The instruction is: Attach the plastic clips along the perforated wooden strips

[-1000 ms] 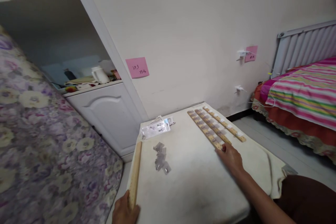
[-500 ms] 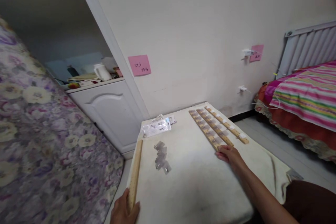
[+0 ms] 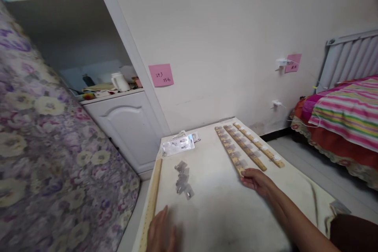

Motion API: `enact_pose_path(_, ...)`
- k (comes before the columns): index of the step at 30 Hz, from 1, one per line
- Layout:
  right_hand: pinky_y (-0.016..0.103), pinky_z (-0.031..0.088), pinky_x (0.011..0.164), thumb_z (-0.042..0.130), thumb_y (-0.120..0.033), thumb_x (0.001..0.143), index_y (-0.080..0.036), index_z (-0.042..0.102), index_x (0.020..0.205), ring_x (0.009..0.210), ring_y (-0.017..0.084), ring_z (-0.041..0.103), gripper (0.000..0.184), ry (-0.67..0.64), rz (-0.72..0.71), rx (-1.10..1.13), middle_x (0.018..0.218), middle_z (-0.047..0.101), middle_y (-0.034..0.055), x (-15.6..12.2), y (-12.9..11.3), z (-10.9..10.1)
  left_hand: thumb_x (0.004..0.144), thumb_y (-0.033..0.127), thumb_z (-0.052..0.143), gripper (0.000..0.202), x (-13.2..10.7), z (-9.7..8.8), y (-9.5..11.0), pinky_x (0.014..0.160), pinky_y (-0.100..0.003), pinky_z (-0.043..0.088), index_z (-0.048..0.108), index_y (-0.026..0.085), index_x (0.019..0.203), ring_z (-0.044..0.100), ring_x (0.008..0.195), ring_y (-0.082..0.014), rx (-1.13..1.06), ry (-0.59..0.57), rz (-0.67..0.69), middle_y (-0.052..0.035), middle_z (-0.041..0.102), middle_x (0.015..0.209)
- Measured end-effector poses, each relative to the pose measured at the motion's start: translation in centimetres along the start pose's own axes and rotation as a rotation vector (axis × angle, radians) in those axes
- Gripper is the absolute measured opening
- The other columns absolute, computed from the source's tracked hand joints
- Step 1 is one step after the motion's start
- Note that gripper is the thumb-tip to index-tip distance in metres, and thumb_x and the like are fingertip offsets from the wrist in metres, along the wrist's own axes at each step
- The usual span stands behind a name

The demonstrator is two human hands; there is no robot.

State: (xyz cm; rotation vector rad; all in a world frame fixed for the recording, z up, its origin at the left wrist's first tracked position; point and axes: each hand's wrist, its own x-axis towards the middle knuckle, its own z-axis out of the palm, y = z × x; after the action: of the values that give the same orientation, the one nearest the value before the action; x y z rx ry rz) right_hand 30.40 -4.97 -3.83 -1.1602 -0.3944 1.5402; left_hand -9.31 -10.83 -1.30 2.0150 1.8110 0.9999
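Observation:
My right hand (image 3: 256,180) pinches the near end of the leftmost wooden strip with holes (image 3: 230,150), which carries a row of small clear plastic pieces. Beside it lie a second such strip (image 3: 246,147) and a third strip (image 3: 260,145) with white round pieces along it. My left hand (image 3: 161,231), slightly blurred, is over the table's near left with its fingers apart and nothing in them. Just left of that hand, a bare wooden strip (image 3: 153,193) runs along the table's left edge. A loose pile of small clear plastic pieces (image 3: 183,180) lies to its right.
The table (image 3: 212,201) has a pale cloth and stands against the wall. Clear plastic packaging (image 3: 178,145) lies at its back left. A floral curtain (image 3: 59,145) and a white cabinet (image 3: 126,130) are to the left; a bed (image 3: 345,114) is at the right.
My left hand has let go of the bare wooden strip and moved right, off it. My right hand stays at the near end of its strip. The view has shifted slightly.

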Motion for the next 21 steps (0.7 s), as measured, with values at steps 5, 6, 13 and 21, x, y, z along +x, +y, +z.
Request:
enact_pose_path(5,0.02,0.054,0.054,0.07,-0.012,0.065,-0.013,0.062,0.08,0.052,0.011,0.063,0.017,-0.085,0.031,-0.042,0.062,0.068,0.0018,-0.7,0.7,1.3,0.081,0.042,0.049,0.05,-0.5,3.7,5.0,0.1,-0.041,0.042,0.05,0.017,0.125,0.048,0.119,-0.0262,-0.237,-0.147,0.05,-0.0102,0.051,0.128)
enact_pose_path(6,0.019,0.054,0.054,0.07,-0.012,0.064,-0.013,0.062,0.079,0.052,0.01,0.063,0.017,-0.091,0.03,-0.05,0.062,0.068,0.0011,-0.9,0.9,1.5,0.081,0.042,0.049,0.05,-0.6,4.3,5.9,0.098,-0.04,0.044,0.051,0.018,0.124,0.05,0.117,-0.026,-0.267,-0.172,0.039,-0.0103,0.053,0.126)
enact_pose_path(13,0.018,0.05,0.057,0.074,-0.02,0.061,-0.016,0.06,0.077,0.057,0.01,0.063,0.022,-0.093,-0.027,-0.085,0.064,0.065,-0.002,-3.4,3.2,2.4,0.079,0.035,0.05,0.054,-0.8,7.0,10.9,0.093,-0.037,0.046,0.045,0.016,0.13,0.051,0.114,-0.0244,-0.413,-0.32,-0.027,-0.0121,0.053,0.124)
enact_pose_path(21,0.022,0.048,0.056,0.078,-0.033,0.052,-0.018,0.06,0.079,0.058,0.013,0.061,0.036,-0.172,-0.112,-0.095,0.066,0.065,-0.0018,-6.8,8.9,3.6,0.061,0.022,0.067,0.096,-1.5,9.9,14.0,0.101,-0.032,0.038,0.017,0.012,0.143,0.039,0.127,-0.0269,-0.519,-0.298,-0.198,-0.0192,0.019,0.148)
